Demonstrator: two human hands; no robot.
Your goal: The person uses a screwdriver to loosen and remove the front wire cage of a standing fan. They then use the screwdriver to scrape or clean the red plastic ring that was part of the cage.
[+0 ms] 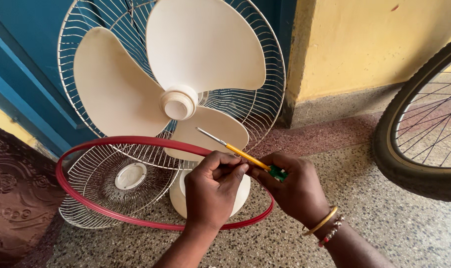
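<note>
Yellow-shafted screwdriver sits pinched between left hand and right hand, just below the fan blades. A slipping tip could scratch them, and the red ring leans loose.

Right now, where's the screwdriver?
In the head view, centre frame: the yellow-handled screwdriver is held between the left hand and right hand, tip pointing toward the fan blades.

left hand + right hand | grip screwdriver | before fan
</note>
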